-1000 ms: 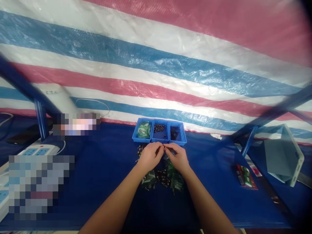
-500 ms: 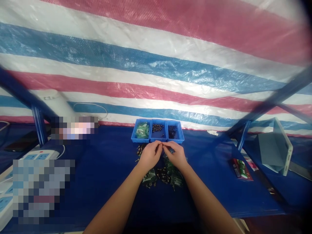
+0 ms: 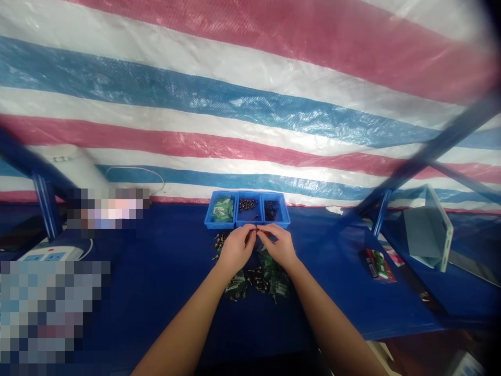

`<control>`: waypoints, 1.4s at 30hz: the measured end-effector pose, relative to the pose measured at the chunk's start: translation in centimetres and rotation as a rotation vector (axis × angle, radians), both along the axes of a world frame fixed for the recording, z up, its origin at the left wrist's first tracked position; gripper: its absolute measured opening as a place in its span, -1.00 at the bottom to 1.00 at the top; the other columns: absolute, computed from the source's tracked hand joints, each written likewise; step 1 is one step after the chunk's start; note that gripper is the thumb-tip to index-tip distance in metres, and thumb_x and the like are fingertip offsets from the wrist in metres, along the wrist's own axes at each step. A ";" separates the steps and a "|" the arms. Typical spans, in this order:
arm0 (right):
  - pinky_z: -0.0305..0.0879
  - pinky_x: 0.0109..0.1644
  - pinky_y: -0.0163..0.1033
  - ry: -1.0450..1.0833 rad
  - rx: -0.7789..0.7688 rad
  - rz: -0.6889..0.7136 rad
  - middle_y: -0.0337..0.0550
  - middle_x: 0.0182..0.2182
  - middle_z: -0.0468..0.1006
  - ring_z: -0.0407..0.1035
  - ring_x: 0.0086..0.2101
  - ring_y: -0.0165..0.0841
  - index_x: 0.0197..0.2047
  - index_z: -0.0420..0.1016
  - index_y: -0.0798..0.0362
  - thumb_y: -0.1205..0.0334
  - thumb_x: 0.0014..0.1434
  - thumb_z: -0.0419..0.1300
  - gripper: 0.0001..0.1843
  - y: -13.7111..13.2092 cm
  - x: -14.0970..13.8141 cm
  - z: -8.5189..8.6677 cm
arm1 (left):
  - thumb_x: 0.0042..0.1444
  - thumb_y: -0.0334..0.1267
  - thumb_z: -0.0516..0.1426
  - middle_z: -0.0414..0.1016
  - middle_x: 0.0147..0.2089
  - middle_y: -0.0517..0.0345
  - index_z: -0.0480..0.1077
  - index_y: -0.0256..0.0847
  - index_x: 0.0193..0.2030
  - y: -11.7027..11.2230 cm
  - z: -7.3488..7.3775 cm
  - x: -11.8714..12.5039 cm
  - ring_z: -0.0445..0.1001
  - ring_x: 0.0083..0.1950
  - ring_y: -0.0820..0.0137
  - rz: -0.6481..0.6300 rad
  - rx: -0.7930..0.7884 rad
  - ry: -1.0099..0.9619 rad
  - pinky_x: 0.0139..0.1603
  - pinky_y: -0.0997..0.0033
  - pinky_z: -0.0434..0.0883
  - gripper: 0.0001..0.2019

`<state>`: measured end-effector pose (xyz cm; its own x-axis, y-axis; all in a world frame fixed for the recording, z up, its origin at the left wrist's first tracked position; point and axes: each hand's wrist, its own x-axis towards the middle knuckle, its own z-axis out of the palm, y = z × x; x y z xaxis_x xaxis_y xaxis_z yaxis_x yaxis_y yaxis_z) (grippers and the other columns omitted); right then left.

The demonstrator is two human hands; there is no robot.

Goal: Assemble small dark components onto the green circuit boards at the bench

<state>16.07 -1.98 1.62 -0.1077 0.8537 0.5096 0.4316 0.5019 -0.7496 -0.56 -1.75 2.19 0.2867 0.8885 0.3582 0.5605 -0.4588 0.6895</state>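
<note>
Little changes: the left hand (image 3: 235, 249) and right hand (image 3: 278, 248) stay fingertip to fingertip before the bins (image 3: 219, 225), both pinching a tiny part (image 3: 257, 230) above the pile (image 3: 258, 282), the fitting seemingly unfinished.

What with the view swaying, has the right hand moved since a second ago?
No: the right hand stays just in front of the blue trays, fingertips meeting the left hand.

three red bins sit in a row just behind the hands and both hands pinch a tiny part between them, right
Not red: the three bins are blue. The head view shows them in a row just behind the hands, left hand and right hand pinching a tiny part between them.
</note>
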 end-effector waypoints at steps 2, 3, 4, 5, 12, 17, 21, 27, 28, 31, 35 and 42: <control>0.48 -0.24 -0.19 0.015 -0.009 0.008 -0.06 -0.24 0.58 0.49 -0.27 -0.29 -0.09 0.58 -0.02 0.21 0.22 0.17 -0.77 0.0 0.0 0.0 | 0.32 -0.19 -0.07 0.49 -0.25 0.11 0.36 -0.14 -0.07 0.0 0.1 0.0 0.47 -0.27 0.35 -0.009 0.000 -0.003 -0.33 0.43 0.35 -0.77; 0.48 -0.24 -0.19 0.021 -0.012 0.011 -0.06 -0.24 0.59 0.49 -0.27 -0.29 -0.08 0.57 -0.02 0.21 0.22 0.17 -0.77 0.0 0.0 0.0 | 0.33 -0.19 -0.08 0.48 -0.26 0.11 0.36 -0.15 -0.08 0.0 0.1 0.0 0.46 -0.27 0.34 -0.014 -0.001 -0.003 -0.33 0.42 0.35 -0.77; 0.48 -0.24 -0.19 0.025 -0.015 0.016 -0.06 -0.23 0.59 0.49 -0.27 -0.29 -0.07 0.57 -0.03 0.21 0.21 0.18 -0.76 0.0 -0.1 0.0 | 0.33 -0.19 -0.09 0.48 -0.26 0.10 0.36 -0.15 -0.09 0.1 0.1 0.0 0.46 -0.27 0.34 -0.020 -0.003 0.000 -0.32 0.42 0.35 -0.76; 0.49 -0.23 -0.18 0.029 -0.017 0.020 -0.07 -0.23 0.59 0.49 -0.27 -0.29 -0.06 0.57 -0.04 0.20 0.21 0.18 -0.75 0.0 -0.1 -0.1 | 0.33 -0.19 -0.10 0.48 -0.26 0.10 0.36 -0.15 -0.09 0.1 0.1 -0.1 0.46 -0.26 0.34 -0.023 -0.001 0.004 -0.30 0.41 0.35 -0.76; 0.50 -0.21 -0.16 0.058 -0.036 -0.005 -0.07 -0.23 0.60 0.49 -0.26 -0.28 -0.07 0.57 -0.04 0.18 0.20 0.18 -0.75 0.0 -0.2 -0.2 | 0.35 -0.17 -0.11 0.47 -0.27 0.08 0.36 -0.17 -0.09 0.2 0.1 -0.2 0.44 -0.25 0.33 -0.021 0.039 0.027 -0.24 0.37 0.36 -0.73; 0.50 -0.13 -0.14 0.101 -0.057 -0.023 -0.08 -0.19 0.60 0.50 -0.24 -0.28 -0.06 0.58 -0.03 0.17 0.20 0.19 -0.75 0.2 0.0 -0.3 | 0.32 -0.12 -0.04 0.48 -0.32 0.14 0.31 -0.14 0.06 0.2 -0.4 -0.2 0.47 -0.32 0.35 0.027 0.031 0.009 -0.34 0.42 0.36 -0.72; 0.50 -0.16 -0.14 0.121 -0.072 -0.010 -0.07 -0.20 0.60 0.49 -0.24 -0.26 -0.07 0.58 -0.04 0.15 0.20 0.20 -0.75 0.3 0.1 -0.4 | 0.32 -0.13 -0.04 0.52 -0.15 0.07 0.35 -0.11 0.04 0.4 -0.9 -0.2 0.49 -0.23 0.35 0.017 0.063 0.018 -0.27 0.41 0.40 -0.73; 0.51 -0.18 -0.15 0.108 -0.051 -0.013 -0.10 -0.26 0.61 0.49 -0.29 -0.29 -0.06 0.58 -0.05 0.14 0.19 0.21 -0.74 0.2 -0.1 -0.5 | 0.33 -0.15 -0.09 0.51 -0.13 0.05 0.37 -0.13 -0.02 0.4 -0.4 -0.4 0.48 -0.17 0.31 -0.012 0.074 0.021 -0.20 0.37 0.41 -0.73; 0.50 -0.17 -0.14 0.103 -0.049 -0.011 -0.10 -0.26 0.61 0.49 -0.29 -0.28 -0.06 0.58 -0.05 0.15 0.19 0.22 -0.74 0.2 -0.2 -0.4 | 0.34 -0.15 -0.10 0.51 -0.16 0.06 0.37 -0.13 -0.03 0.3 -0.3 -0.4 0.48 -0.18 0.32 -0.015 0.069 0.023 -0.21 0.38 0.40 -0.73; 0.50 -0.16 -0.14 0.091 -0.052 -0.013 -0.10 -0.26 0.61 0.50 -0.28 -0.28 -0.07 0.58 -0.05 0.16 0.18 0.22 -0.75 0.2 -0.2 -0.3 | 0.35 -0.15 -0.11 0.49 -0.24 0.11 0.35 -0.12 -0.05 0.2 0.0 -0.3 0.46 -0.25 0.33 -0.016 0.054 0.032 -0.27 0.41 0.36 -0.74; 0.50 -0.17 -0.15 0.093 -0.054 -0.011 -0.10 -0.27 0.61 0.50 -0.29 -0.28 -0.07 0.58 -0.04 0.17 0.18 0.22 -0.75 0.1 -0.2 -0.1 | 0.35 -0.16 -0.11 0.46 -0.31 0.14 0.35 -0.12 -0.08 0.3 0.0 -0.2 0.43 -0.29 0.34 -0.021 0.044 0.044 -0.30 0.42 0.32 -0.75; 0.50 -0.13 -0.15 0.098 -0.080 -0.016 -0.10 -0.25 0.61 0.50 -0.27 -0.29 -0.06 0.57 -0.02 0.17 0.18 0.22 -0.74 0.0 -0.3 -0.3 | 0.36 -0.16 -0.12 0.45 -0.31 0.12 0.36 -0.16 -0.13 0.4 -0.4 -0.1 0.43 -0.28 0.34 -0.026 0.031 0.056 -0.25 0.40 0.32 -0.73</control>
<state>15.80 -1.97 1.31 -0.0471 0.8931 0.4474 0.3614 0.4328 -0.8259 -0.66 -1.40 1.78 0.3296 0.8691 0.3688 0.5852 -0.4946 0.6426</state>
